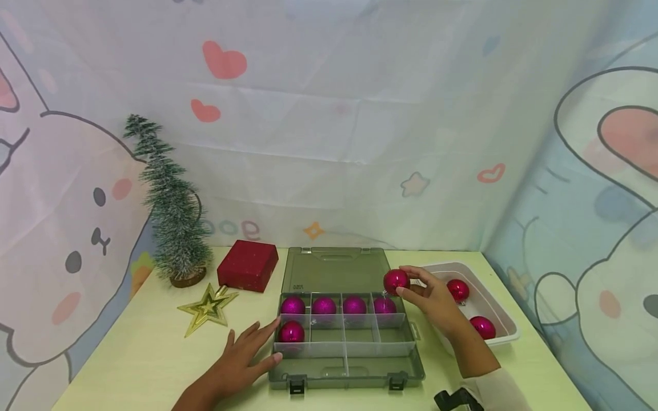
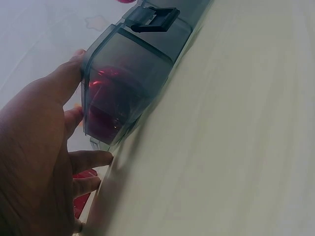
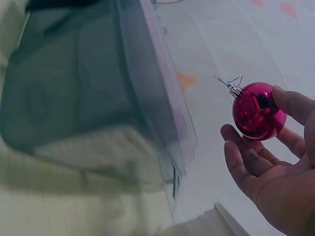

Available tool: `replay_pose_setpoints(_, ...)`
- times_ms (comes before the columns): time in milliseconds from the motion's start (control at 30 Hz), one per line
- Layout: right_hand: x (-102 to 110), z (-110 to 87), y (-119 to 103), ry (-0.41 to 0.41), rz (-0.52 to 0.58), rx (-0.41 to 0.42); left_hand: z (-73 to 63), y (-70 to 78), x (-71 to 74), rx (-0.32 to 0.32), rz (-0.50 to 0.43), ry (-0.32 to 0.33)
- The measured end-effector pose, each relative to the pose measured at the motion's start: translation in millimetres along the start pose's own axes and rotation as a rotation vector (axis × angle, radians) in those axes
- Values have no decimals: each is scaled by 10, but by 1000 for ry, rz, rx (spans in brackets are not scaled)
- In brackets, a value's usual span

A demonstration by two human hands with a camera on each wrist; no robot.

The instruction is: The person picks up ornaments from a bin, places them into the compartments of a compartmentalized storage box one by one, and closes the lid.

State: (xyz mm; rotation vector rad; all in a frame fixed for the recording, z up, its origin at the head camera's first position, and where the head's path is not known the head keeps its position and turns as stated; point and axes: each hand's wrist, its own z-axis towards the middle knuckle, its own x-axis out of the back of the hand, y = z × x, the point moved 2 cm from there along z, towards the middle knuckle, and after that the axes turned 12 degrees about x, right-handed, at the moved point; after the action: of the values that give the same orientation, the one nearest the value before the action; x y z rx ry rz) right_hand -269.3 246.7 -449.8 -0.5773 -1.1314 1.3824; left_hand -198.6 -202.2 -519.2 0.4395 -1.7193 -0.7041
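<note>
My right hand [image 1: 433,298] pinches a shiny magenta-red Christmas bauble [image 1: 397,281] between thumb and fingers, over the back right corner of the divided case. In the right wrist view the bauble [image 3: 259,111] has a silver cap and a thin wire hook. The translucent grey case [image 1: 345,383] lies with its lid [image 1: 336,268] folded back. Several purple-magenta baubles [image 1: 324,306] fill its back row, and another bauble [image 1: 292,332] sits in the leftmost cell of the middle row. Fingers spread, my left hand [image 1: 239,359] rests against the case's left side.
A white bin [image 1: 506,331] right of the case contains red baubles [image 1: 457,290]. To the left are a gold star [image 1: 208,307], a dark red box [image 1: 248,265] and a small frosted tree [image 1: 177,228] on a wooden base. A patterned curtain [image 1: 334,142] hangs behind the table.
</note>
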Motion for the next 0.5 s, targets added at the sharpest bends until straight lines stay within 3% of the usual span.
replay_pose_setpoints(167, -224, 26, -32, -40, 15, 49, 0, -37, -24, 5, -5, -5)
replay_pose_setpoints(500, -595, 76, -97, -74, 33, 48, 13, -48, -15, -18, -10, -1)
